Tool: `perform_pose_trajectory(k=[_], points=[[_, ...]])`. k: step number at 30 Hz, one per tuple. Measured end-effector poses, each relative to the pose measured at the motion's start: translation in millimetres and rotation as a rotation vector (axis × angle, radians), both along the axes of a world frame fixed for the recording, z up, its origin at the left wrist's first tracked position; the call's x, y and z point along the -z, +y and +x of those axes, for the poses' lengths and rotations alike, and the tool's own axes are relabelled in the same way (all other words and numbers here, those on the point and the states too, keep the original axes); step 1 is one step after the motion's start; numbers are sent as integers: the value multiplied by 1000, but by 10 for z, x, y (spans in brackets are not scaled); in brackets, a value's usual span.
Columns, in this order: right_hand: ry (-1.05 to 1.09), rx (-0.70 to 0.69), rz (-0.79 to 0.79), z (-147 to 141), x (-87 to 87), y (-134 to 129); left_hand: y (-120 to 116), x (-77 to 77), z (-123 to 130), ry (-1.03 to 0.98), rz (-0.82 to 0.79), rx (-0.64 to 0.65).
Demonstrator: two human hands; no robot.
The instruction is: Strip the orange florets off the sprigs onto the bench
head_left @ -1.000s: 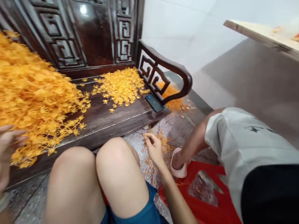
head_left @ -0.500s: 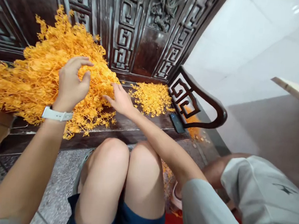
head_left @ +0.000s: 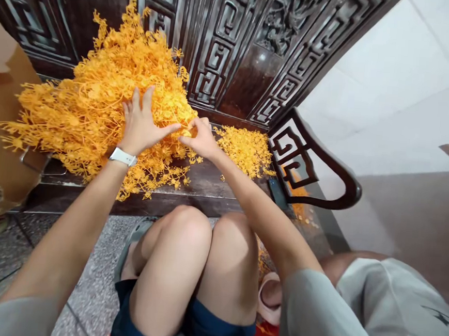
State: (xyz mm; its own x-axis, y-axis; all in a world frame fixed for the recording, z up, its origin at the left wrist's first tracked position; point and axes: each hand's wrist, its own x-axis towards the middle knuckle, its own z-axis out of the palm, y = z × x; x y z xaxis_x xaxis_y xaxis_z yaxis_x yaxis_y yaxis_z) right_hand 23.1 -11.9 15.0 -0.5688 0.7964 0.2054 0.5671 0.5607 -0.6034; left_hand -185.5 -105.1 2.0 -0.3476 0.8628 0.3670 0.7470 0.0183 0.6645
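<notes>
A big heap of tangled yellow-orange plastic flower sprigs is piled on the dark wooden bench. My left hand, with a white-strapped watch on its wrist, lies over the front of the heap, fingers spread and thumb stretched to the right. At the heap's right edge my right hand has its thumb and forefinger curled together around a small yellow sprig piece. The two thumbs come close to each other there. Right of this hand is a smaller, flatter pile of loose yellow pieces.
A carved bench back rises behind the heaps, and a curved armrest closes the right end. A phone lies by the armrest. A cardboard box stands at left. Another person's leg in light shorts is close on the right.
The view has shifted, so the bench appears farther right. My left hand has turned and spread its fingers nearer the right hand. My right hand's fingers have curled into a pinch.
</notes>
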Motion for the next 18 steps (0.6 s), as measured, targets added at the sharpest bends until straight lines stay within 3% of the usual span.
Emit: perform_pose_trajectory(k=[5,8,12,18], points=[[249,-77,-289,133,-172,-89,254,38,16,-23,26,-1],[417,-56,-334,99,-233,-142,322,141,-57,-42,92,-8],[586,6,-386,49,-354,-88,236,235,-162,-12,187,34],[734,77,-366,201,-590,11,31,311,-321,131,160,141]])
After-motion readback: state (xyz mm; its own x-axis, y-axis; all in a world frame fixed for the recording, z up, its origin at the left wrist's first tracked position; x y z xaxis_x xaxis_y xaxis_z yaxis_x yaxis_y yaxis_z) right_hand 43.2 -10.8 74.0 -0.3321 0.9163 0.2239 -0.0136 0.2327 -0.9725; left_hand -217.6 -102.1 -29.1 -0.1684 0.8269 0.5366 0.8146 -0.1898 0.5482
